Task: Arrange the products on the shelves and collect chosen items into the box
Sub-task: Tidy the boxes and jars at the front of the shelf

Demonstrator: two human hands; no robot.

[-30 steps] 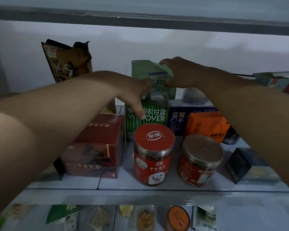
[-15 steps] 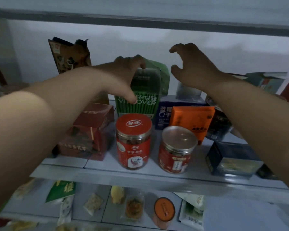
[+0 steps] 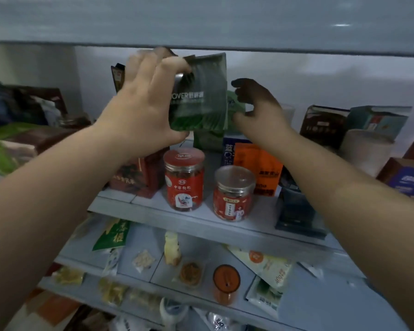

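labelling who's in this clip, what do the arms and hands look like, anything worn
The left arm and right arm are bare, no sleeves in view. The left hand and right hand wear no gloves; neither wrist shows a watch or band.

light: dim, bluish | shadow: right hand (image 3: 256,107) dark | blur: edges soft, warped

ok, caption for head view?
Left hand holds a dark green foil pouch above the shelf; right hand open beside it.

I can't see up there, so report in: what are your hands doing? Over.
Left hand grips dark green pack, held above the shelf. Right hand open beside it, holding nothing. Red-lidded jar stands below, clear of pack.
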